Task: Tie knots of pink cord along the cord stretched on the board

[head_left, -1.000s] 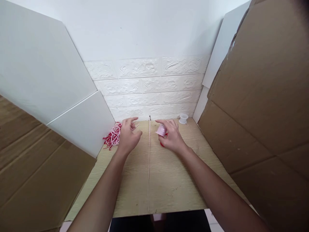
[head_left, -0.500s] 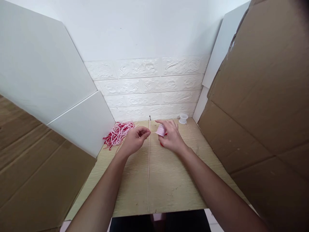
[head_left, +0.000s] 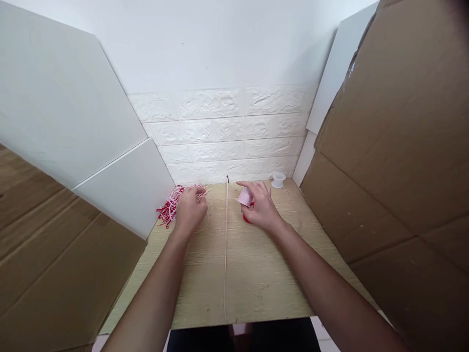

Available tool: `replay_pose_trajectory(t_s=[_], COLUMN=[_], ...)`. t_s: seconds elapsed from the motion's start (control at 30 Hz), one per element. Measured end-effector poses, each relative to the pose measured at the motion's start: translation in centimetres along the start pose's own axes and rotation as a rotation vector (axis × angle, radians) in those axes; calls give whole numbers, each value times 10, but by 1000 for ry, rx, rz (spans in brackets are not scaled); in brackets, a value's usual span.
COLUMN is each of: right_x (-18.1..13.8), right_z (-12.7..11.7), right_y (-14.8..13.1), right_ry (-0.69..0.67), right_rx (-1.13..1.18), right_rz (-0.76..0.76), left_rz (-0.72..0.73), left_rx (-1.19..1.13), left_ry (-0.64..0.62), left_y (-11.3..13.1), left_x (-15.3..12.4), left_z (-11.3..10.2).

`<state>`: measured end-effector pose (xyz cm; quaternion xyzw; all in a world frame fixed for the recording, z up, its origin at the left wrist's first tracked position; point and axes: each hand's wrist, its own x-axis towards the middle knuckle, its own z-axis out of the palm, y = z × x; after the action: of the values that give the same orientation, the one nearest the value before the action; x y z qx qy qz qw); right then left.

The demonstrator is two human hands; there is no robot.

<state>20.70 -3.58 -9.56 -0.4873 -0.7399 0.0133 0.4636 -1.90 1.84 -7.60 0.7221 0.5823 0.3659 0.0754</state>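
My left hand (head_left: 191, 209) is over the right side of a tangled pile of red and pink cords (head_left: 169, 208), its fingers curled. A thin pale thread (head_left: 209, 210) loops out beside these fingers; its end is hidden. My right hand (head_left: 259, 204) is closed around a spool of pale pink thread (head_left: 245, 197), thumb below and index finger stretched out above it. Something red (head_left: 246, 216) shows under that hand, mostly hidden. Between the hands, a braided pink and white cord (head_left: 226, 200) runs from a small dark hook (head_left: 227, 177) straight toward the front edge.
A white, bare spool (head_left: 278, 180) stands at the back right of the wooden board (head_left: 256, 283). Behind is a white brick-patterned wall (head_left: 229, 129). Cardboard sheets (head_left: 395, 186) and white panels close in both sides.
My left hand has moved left from beside the braided cord to the pile of cords. The thread stretched between it and the spool no longer shows. My right hand has barely moved.
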Motion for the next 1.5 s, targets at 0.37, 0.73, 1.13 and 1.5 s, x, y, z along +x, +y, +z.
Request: replay_pose_trajectory(t_s=[0.37, 0.73, 1.13, 1.5], right_x=[-1, 0, 4, 4], right_z=[-2, -3, -9, -10], right_y=[-5, -3, 12, 26], right_ry=[-34, -23, 54, 35], right_rx=[27, 7, -23, -160], right_rz=[-9, 21, 54, 163], left_rz=[84, 141, -176, 705], left_rx=[-766, -308, 229, 26], left_ry=[-505, -151, 147, -400], left_y=[34, 25, -9, 59], left_x=[-21, -13, 3, -51], left_z=[13, 7, -7, 34])
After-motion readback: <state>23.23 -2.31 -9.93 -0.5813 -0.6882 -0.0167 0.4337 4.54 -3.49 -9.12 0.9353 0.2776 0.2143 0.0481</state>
